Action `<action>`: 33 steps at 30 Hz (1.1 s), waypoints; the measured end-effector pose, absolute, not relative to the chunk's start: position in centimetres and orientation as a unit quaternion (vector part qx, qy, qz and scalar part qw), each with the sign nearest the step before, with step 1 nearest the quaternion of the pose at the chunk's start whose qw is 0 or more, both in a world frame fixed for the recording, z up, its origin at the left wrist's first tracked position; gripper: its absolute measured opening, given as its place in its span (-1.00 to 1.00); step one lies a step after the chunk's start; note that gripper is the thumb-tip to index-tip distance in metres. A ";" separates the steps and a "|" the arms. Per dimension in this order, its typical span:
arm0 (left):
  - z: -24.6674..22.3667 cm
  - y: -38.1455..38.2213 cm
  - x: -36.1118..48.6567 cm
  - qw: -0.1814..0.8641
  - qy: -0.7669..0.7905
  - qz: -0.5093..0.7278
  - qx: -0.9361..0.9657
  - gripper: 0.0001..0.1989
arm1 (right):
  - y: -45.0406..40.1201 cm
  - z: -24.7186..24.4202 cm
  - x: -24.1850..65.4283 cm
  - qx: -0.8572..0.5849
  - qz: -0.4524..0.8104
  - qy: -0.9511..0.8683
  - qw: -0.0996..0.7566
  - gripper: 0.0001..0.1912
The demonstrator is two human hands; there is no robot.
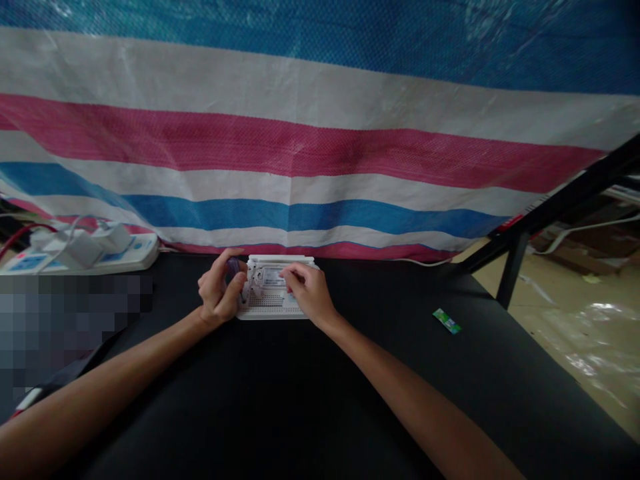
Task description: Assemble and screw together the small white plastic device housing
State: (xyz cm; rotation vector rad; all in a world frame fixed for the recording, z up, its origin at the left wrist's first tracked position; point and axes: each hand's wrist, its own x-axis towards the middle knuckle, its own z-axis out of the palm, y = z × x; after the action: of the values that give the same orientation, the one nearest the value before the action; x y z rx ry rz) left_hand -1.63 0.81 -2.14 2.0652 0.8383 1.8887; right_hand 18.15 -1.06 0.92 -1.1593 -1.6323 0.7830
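A white plastic device (267, 312) lies near the back of the black table. Its upper face shows a printed label, a round fitting and a patch of small vent holes. My left hand (219, 292) is at the device's left edge, curled around a small dark purple object (233, 268), mostly hidden by the fingers. Over the right part of the device, my right hand (309, 291) has its thumb and forefinger pinched together close to the label. Whatever is between those fingertips is too small to make out.
A white power strip (145, 252) with plugs and cables stands at the back left. Right of my hands lies a small green packet (447, 321) on the black table (280, 400). A striped tarp (295, 153) hangs behind, and a black metal frame (513, 270) rises at the right.
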 end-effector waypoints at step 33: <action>-0.4 -0.3 -1.0 0.090 0.328 0.651 0.679 -0.77 | -1.1 0.9 18.2 -0.477 0.324 -0.669 0.469 -0.79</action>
State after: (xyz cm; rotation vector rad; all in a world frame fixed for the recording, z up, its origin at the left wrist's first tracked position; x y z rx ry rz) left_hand -1.04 -0.25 -0.41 2.0183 0.9752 1.9344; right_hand 18.15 -1.14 0.89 -1.1691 -1.6402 0.7937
